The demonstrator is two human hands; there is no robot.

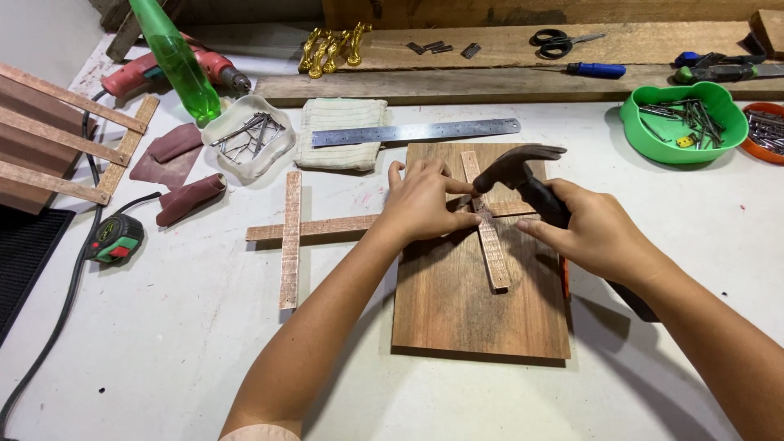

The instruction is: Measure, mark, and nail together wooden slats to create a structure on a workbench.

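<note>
My right hand point(600, 233) grips a black claw hammer point(516, 170) close to its head, which hovers just above the crossing of two thin wooden strips. My left hand point(425, 200) presses down at that crossing, thumb and forefinger pinched together as if around a small nail that I cannot make out. The long horizontal strip point(318, 228) runs left across the table; the short upright strip point(492, 245) lies over it. Both rest on a brown wooden board point(474, 310). Another upright strip point(291, 241) crosses the long one further left.
A steel ruler point(416, 131) lies on a folded cloth point(339, 135). A clear dish of nails point(249, 135), sandpaper pieces point(189, 198), tape measure point(117, 239), green bottle point(175, 57) and red drill point(155, 72) stand left. Green nail bowl point(684, 122), scissors point(555, 41) and screwdriver point(596, 70) sit right.
</note>
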